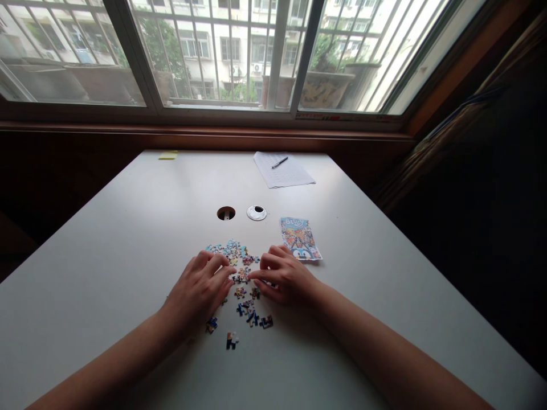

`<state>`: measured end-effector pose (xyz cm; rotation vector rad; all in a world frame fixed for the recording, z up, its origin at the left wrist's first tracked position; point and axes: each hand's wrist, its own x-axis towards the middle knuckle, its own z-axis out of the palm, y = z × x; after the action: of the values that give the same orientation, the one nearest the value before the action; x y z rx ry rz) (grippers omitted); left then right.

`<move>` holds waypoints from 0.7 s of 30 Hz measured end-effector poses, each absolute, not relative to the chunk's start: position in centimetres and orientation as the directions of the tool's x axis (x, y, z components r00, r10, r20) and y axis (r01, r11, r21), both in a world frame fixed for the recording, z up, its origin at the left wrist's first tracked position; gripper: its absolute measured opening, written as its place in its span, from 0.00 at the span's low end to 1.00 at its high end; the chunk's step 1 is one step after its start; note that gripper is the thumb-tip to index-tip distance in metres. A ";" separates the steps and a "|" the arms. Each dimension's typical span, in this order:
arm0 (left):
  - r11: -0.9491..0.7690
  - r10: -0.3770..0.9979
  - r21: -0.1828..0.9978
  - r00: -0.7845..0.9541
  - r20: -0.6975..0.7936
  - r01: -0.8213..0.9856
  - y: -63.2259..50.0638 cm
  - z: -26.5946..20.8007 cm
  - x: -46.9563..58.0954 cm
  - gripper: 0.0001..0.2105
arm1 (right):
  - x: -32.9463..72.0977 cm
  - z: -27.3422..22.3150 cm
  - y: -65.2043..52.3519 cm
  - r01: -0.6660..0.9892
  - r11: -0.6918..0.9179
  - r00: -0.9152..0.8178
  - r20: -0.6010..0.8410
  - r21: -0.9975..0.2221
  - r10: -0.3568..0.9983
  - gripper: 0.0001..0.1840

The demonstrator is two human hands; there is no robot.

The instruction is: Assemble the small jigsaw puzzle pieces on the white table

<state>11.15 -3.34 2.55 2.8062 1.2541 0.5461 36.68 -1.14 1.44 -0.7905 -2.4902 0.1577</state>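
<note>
Colourful jigsaw puzzle pieces lie on the white table in front of me. A small joined cluster of puzzle pieces (243,274) sits between my two hands. My left hand (202,282) has its fingers curled, with the fingertips at the cluster's left edge. From the other side, the bent fingers of my right hand (282,274) touch the cluster's right edge. Part of the pieces is hidden under the fingers. Beyond the hands spreads a pile of mostly light-blue pieces (231,247). Nearer to me are dark-blue pieces (253,317) and one separate piece (231,341).
A printed picture sheet (301,239) lies just beyond my right hand. Farther back are a round cable hole (226,213), its metal cover (256,213), papers (290,174) with a pen (280,163), and yellow sticky notes (168,155). A barred window stands behind the table.
</note>
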 end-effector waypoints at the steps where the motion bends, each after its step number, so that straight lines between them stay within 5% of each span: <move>1: -0.685 0.718 0.153 0.622 0.313 0.713 -3.3 2.4 11.1 0.11 | 36.7 1.5 -1.1 0.504 0.824 -0.697 0.443 -0.257 0.565 0.09; 21: -0.742 0.629 0.100 0.636 0.446 0.663 -3.2 1.9 11.6 0.09 | 36.7 1.2 -1.0 0.491 0.835 -0.721 0.423 -0.248 0.549 0.10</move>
<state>11.57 -3.17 1.93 2.9078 1.1500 0.7476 36.72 -1.03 1.15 -0.7658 -2.5249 0.1609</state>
